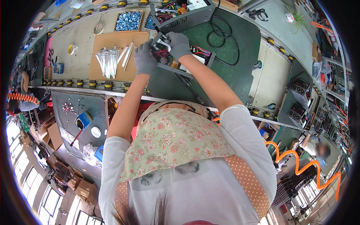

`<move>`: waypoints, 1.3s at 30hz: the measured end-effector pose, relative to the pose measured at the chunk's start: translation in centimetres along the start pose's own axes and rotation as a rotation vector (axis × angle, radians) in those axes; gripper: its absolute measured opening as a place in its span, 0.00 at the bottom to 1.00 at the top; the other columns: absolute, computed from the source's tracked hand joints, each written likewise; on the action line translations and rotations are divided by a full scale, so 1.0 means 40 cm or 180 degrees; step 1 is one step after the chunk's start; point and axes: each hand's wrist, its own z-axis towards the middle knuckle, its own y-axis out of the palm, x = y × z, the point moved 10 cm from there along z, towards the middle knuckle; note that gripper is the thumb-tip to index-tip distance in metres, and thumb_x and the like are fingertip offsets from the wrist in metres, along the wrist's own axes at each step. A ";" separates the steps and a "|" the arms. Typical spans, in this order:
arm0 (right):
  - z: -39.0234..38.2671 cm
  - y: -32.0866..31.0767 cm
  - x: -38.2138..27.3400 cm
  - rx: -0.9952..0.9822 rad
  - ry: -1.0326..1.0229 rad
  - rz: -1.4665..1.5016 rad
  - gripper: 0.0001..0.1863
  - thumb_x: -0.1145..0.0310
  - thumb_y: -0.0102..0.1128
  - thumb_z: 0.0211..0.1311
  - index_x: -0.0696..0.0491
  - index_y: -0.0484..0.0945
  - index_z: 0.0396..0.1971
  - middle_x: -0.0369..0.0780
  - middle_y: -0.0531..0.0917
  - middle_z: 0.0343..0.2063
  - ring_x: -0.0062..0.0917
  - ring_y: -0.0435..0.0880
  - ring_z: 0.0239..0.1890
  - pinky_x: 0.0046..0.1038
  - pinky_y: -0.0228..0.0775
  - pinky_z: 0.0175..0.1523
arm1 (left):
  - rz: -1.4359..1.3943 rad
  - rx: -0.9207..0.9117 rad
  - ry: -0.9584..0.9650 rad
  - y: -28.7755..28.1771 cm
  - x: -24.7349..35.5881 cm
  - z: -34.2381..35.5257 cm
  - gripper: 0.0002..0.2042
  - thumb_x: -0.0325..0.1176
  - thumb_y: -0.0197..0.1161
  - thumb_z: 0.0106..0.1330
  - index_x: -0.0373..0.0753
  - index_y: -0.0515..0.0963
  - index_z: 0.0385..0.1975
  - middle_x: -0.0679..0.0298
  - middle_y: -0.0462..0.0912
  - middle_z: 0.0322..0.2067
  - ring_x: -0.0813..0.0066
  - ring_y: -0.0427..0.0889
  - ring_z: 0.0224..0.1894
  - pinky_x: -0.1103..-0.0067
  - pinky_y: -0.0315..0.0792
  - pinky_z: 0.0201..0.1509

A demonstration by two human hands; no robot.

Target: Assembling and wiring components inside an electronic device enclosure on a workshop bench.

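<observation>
In grey gloves, my left hand (144,58) is closed at the left end of an open electronic device (208,61), by its raised dark end panel. My right hand (178,45) is closed at the top of that panel, beside a small light bracket-like part (164,43); exactly what its fingertips pinch is hard to make out. Inside the device are red wires, a copper-coloured coil and boards. Left of my left hand, a bundle of silver strips (108,63) lies on cardboard (98,41). A second open housing (180,22) stands just beyond my hands.
The device rests on a green mat (236,82), with a looped black cable (236,52). Trays of blue small parts (127,21) stand at the back. A roller rail (107,84) runs along the bench. Other people (26,99) (313,148) are at both sides; an orange coiled hose (294,161) hangs at right.
</observation>
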 end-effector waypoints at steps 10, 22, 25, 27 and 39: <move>0.053 -0.033 -0.069 0.0133 -0.1340 -0.1095 0.23 0.65 0.66 0.55 0.42 0.72 0.52 0.40 0.81 0.34 0.38 0.81 0.38 0.39 0.74 0.42 | 0.0120 -0.0010 0.0109 0.005 -0.004 0.003 0.19 0.25 0.53 0.62 0.42 0.73 0.54 0.53 0.78 0.47 0.50 0.74 0.52 0.60 0.69 0.55; 0.049 -0.008 -0.117 -0.0118 -0.2726 -0.1232 0.26 0.62 0.66 0.53 0.42 0.70 0.54 0.38 0.70 0.44 0.34 0.79 0.43 0.35 0.80 0.40 | 0.0272 0.0010 0.0189 0.002 0.011 0.008 0.22 0.23 0.59 0.56 0.42 0.74 0.54 0.55 0.79 0.46 0.51 0.75 0.51 0.63 0.70 0.55; 0.047 -0.006 -0.124 -0.0598 -0.2454 -0.1432 0.19 0.68 0.58 0.57 0.45 0.70 0.50 0.40 0.74 0.43 0.36 0.82 0.44 0.35 0.80 0.40 | 0.0273 0.0036 0.0140 -0.002 0.001 0.003 0.22 0.23 0.59 0.56 0.42 0.74 0.53 0.55 0.79 0.46 0.51 0.75 0.51 0.63 0.70 0.55; 0.058 0.010 -0.065 -0.1345 -0.1497 -0.1533 0.17 0.63 0.60 0.60 0.47 0.70 0.48 0.41 0.79 0.41 0.38 0.85 0.40 0.36 0.78 0.42 | 0.0223 0.0000 0.0174 0.000 0.006 0.003 0.22 0.23 0.59 0.56 0.42 0.74 0.53 0.55 0.79 0.46 0.51 0.75 0.51 0.63 0.70 0.55; 0.020 0.018 0.026 -0.1225 0.0303 -0.0887 0.16 0.48 0.58 0.62 0.41 0.87 0.36 0.37 0.87 0.37 0.32 0.81 0.46 0.36 0.70 0.51 | 0.0622 -0.0410 0.0201 -0.001 0.036 0.025 0.26 0.25 0.61 0.54 0.47 0.72 0.57 0.62 0.75 0.54 0.55 0.71 0.58 0.63 0.68 0.58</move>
